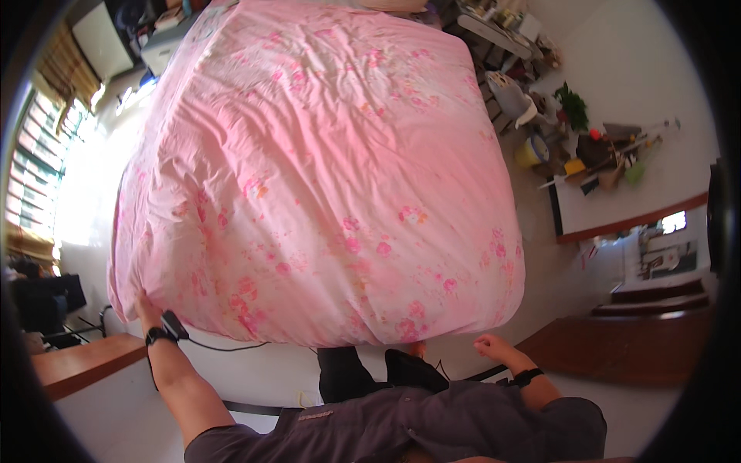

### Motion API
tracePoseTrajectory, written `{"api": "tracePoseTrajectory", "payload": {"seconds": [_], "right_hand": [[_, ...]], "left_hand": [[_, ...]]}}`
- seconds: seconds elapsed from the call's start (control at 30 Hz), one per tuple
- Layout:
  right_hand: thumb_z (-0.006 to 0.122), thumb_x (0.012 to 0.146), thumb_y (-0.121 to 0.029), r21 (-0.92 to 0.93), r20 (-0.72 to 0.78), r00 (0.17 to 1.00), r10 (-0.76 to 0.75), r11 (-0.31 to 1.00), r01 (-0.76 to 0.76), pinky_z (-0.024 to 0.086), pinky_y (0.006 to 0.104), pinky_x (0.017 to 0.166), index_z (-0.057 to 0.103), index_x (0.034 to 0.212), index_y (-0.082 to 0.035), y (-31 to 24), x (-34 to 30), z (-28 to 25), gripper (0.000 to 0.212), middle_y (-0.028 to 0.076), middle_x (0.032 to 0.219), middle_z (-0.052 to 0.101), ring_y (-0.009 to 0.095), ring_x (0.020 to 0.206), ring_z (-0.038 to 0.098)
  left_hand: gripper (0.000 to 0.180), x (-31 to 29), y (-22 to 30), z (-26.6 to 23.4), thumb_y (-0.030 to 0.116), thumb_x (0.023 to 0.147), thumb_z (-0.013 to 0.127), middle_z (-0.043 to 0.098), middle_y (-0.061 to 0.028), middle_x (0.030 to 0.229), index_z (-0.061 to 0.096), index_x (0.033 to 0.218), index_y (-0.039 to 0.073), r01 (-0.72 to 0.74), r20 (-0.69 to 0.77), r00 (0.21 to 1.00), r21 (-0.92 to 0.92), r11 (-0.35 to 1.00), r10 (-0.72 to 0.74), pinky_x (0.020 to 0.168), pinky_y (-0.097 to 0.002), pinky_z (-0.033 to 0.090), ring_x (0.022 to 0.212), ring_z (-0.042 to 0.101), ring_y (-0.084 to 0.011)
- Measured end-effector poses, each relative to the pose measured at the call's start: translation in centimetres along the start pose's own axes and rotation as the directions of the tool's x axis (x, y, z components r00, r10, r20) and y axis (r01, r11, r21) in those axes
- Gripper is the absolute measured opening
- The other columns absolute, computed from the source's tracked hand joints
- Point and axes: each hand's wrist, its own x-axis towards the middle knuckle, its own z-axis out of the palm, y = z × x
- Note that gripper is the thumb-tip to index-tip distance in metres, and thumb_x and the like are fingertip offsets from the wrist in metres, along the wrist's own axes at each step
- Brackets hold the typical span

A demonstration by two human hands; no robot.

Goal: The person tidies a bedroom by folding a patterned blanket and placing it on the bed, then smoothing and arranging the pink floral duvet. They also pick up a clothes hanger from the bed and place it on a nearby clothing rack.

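A pink floral duvet is spread over the bed in front of me, wrinkled along its middle and left side. My left hand is at its near left corner, with the fingers closed on the edge of the fabric; the fingertips are partly hidden. Off the near right edge of the duvet, my right hand hangs apart from the cloth, its fingers curled and nothing visible in them. Each wrist wears a black band, and a small dark device with a cable sits at the left one.
Bright windows and a dark chair are on the left. Along the right stand a cluttered shelf, a yellow bucket, a potted plant and hanging tools. A brown wooden surface lies at the lower right.
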Motion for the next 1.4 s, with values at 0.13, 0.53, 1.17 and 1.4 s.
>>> {"api": "tracePoseTrajectory", "payload": {"seconds": [0.13,0.53,1.17,1.4], "right_hand": [[0.059,0.08,-0.03,-0.003,-0.081,0.982,-0.169,0.986,0.169,0.047,0.0314,0.066,0.059,0.096,-0.006,9.2,-0.2,-0.3,0.029,0.01,0.077,0.062,0.02,0.07,0.059],[0.059,0.078,-0.026,0.038,-0.363,0.916,-0.169,0.98,0.196,0.047,0.0366,0.07,0.06,0.089,-0.007,35.5,-1.8,-7.2,0.022,0.013,0.082,0.062,0.029,0.078,0.06],[0.06,0.079,-0.027,0.245,-0.356,0.933,0.055,0.969,0.036,0.047,0.0345,0.066,0.058,0.096,-0.007,41.3,-2.7,-13.5,0.026,0.014,0.076,0.06,0.027,0.073,0.058],[0.06,0.079,-0.025,0.193,-0.36,0.913,-0.191,0.942,0.273,0.045,0.034,0.063,0.057,0.096,-0.008,46.0,0.8,-25.5,0.024,0.012,0.073,0.057,0.025,0.067,0.056]], "left_hand": [[0.037,-9.0,11.4,24.1,0.027,0.087,0.046,0.06,-0.0096,0.097,0.054,0.111,0.001,-0.688,0.344,0.684,0.598,0.411,0.644,0.073,-0.0269,0.048,0.086,0.059,-0.0186],[0.056,-75.0,-15.7,63.2,0.005,0.073,0.052,0.058,-0.0178,0.102,0.042,0.128,0.016,-0.907,0.981,-0.18,-0.138,0.397,-0.071,0.082,-0.0396,0.044,0.092,0.058,-0.031],[0.045,-62.9,-31.9,57.9,0.032,0.079,0.06,0.06,-0.0171,0.092,0.051,0.115,0.007,-0.922,0.799,0.285,0.379,0.075,-0.53,0.076,-0.037,0.046,0.086,0.057,-0.0288],[0.052,-72.8,-37.7,62.7,0.033,0.078,0.06,0.047,-0.0219,0.109,0.043,0.122,0.011,-0.914,0.852,0.317,0.392,0.107,-0.416,0.082,-0.0418,0.044,0.098,0.05,-0.037]]}}
